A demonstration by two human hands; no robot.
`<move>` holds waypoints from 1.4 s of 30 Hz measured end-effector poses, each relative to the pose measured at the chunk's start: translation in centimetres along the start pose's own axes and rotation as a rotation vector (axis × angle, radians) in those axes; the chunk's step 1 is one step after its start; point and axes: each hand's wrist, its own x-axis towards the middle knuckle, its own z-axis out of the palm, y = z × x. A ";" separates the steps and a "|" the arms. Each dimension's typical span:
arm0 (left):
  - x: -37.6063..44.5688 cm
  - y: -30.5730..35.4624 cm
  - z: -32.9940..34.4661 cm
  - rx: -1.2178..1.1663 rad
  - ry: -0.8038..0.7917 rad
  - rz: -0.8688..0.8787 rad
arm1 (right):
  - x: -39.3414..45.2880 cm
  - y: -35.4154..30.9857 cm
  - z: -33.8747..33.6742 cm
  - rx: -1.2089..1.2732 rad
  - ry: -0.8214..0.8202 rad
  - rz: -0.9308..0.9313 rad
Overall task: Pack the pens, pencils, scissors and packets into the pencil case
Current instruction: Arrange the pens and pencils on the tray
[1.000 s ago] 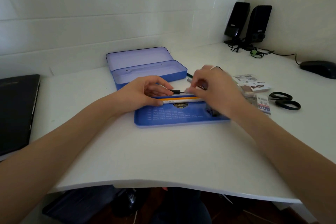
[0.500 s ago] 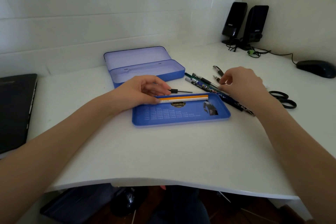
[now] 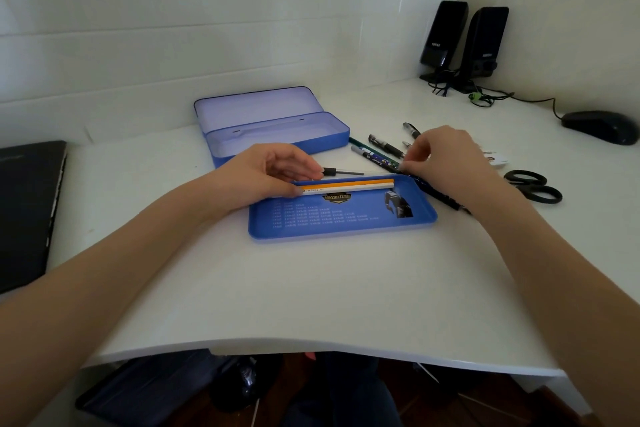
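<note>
Pencils (image 3: 346, 186), light and stiff, are lying along the tray's (image 3: 343, 218) far edge; my left hand (image 3: 268, 173) is pinching their ends, my right hand (image 3: 440, 158) pinching a slippery pen (image 3: 375, 158) mid-barrel beside the tray.

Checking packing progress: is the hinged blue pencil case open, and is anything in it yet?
Open: pencil case has its lid tilted back. What shows of its inside looks empty; the near wall hides some floor.

1. Two bare arms show, with no sleeves on them.
2. The left hand (image 3: 273, 170) has no ring, watch or glove.
3. The right hand (image 3: 446, 156) has nothing on its wrist that can be seen.
4. Dark trousers show on the legs under the desk edge.
</note>
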 end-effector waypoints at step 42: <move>0.6 -1.5 -1.9 -0.223 -0.121 -0.069 | -2.0 -1.7 -1.0 0.344 -0.386 -0.385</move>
